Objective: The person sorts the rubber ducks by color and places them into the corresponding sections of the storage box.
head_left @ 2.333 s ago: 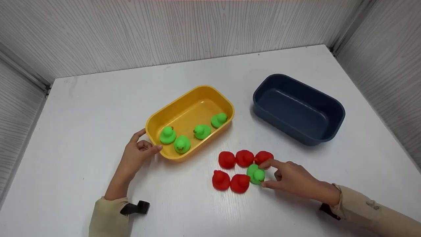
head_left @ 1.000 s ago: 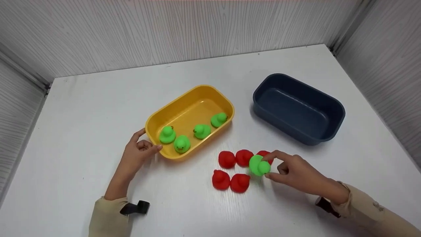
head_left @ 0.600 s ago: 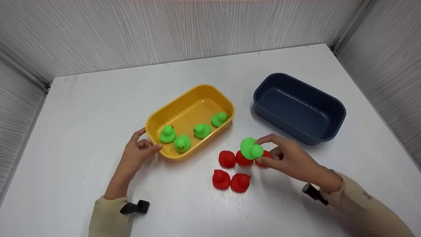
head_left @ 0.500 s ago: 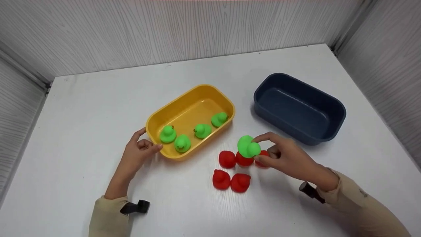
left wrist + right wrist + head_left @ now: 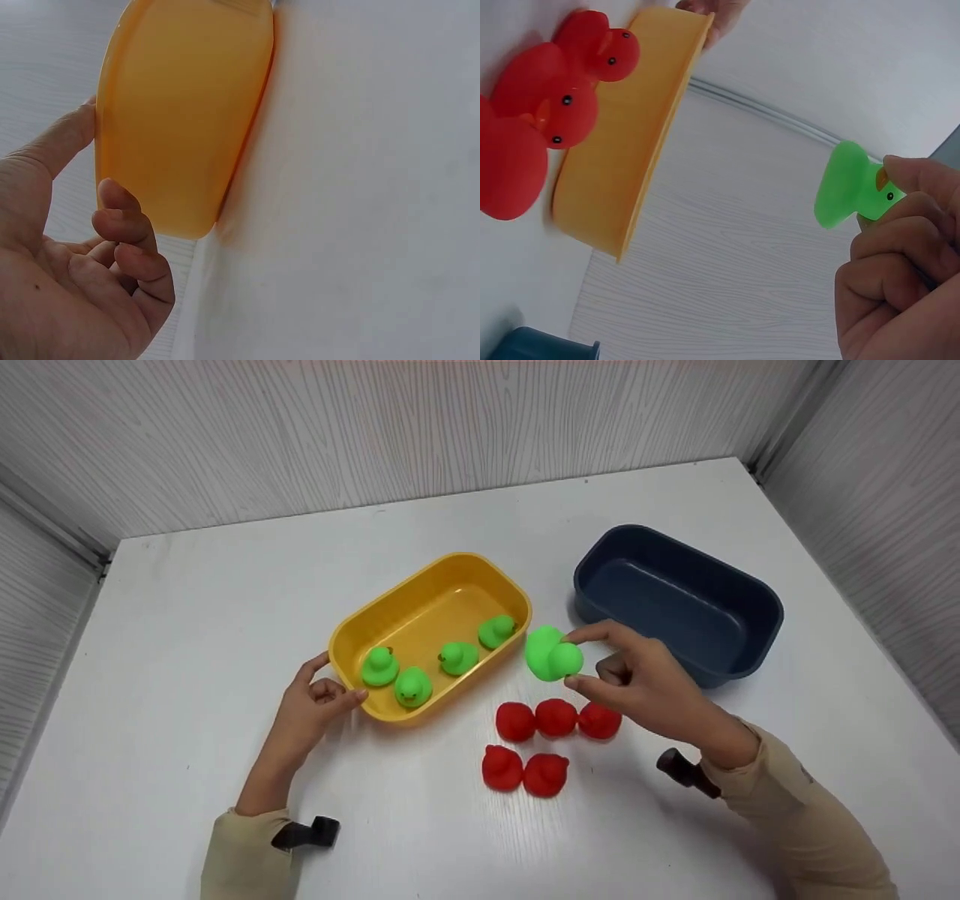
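My right hand [image 5: 637, 679] pinches a green rubber duck [image 5: 551, 654] by its head between thumb and index finger, raised between the two tubs. In the right wrist view, the duck's [image 5: 847, 186] orange beak lies by the thumb. With thumb and index finger, my left hand [image 5: 309, 711] holds the near left corner of a yellow tub [image 5: 405, 592]; its other fingers curl beside the wall in the left wrist view. Several green ducks [image 5: 412, 688] lie inside that tub. Several red rubber ducks [image 5: 556, 718] sit in two rows on the table, below the right hand.
A dark blue tub [image 5: 675, 607] with nothing in it stands to the right, partly behind my right hand. Grey wood-grained panels [image 5: 420, 427] border the white table [image 5: 225, 585] at the back and sides. Black wrist straps [image 5: 307, 832] show at both sleeves.
My right hand has lifted the green duck from beside the red ducks and carried it up and left towards the yellow tub. The left hand has stayed at its corner.
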Available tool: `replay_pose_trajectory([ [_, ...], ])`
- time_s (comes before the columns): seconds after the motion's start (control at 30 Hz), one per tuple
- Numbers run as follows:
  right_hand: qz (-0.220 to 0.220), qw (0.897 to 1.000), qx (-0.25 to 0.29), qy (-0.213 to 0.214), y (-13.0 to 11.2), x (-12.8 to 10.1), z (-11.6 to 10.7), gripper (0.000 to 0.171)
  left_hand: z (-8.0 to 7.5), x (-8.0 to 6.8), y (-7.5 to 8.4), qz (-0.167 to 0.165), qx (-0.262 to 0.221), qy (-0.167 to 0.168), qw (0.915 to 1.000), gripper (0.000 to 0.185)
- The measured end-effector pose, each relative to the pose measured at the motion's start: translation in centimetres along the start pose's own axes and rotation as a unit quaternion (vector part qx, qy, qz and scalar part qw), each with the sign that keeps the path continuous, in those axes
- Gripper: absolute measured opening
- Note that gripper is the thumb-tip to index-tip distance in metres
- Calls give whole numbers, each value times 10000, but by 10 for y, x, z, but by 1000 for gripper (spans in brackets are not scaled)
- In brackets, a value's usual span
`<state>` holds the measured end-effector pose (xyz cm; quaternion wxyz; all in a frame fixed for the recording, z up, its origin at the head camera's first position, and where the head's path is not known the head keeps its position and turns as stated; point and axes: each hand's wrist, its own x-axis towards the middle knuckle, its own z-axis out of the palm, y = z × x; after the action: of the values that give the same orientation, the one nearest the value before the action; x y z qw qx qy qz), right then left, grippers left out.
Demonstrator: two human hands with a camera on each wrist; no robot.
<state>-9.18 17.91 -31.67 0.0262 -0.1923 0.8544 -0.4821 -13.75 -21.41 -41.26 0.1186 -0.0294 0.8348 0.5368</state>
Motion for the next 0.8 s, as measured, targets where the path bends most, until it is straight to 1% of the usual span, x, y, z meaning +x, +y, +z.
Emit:
replay_pose_trajectory([
  [0.1, -122, 9998, 72, 117, -6, 6, 0, 36, -1, 0, 0, 10, 28, 17, 10000, 83],
  [0.23, -231, 9996, 95, 158, -11, 15, 1, 36, 0, 0, -1, -12, 38, 12, 10000, 83],
  [0.4, -215, 9996, -9, 154, -14, 28, 4, 37, 0, 0, -1, 1, 8, 15, 10000, 83],
  [0.53, -220, 9997, 10, 140, -15, 40, 7, 36, 0, 0, -1, -38, 20, 2, 10000, 83],
  [0.7, -265, 9995, 147, 129, -22, 54, 13, 35, 0, 1, -1, -95, 25, -3, 10000, 84],
  [0.8, -195, 9994, 270, 77, -27, 62, 18, 36, 0, 0, -2, -120, 54, 10, 9999, 83],
])
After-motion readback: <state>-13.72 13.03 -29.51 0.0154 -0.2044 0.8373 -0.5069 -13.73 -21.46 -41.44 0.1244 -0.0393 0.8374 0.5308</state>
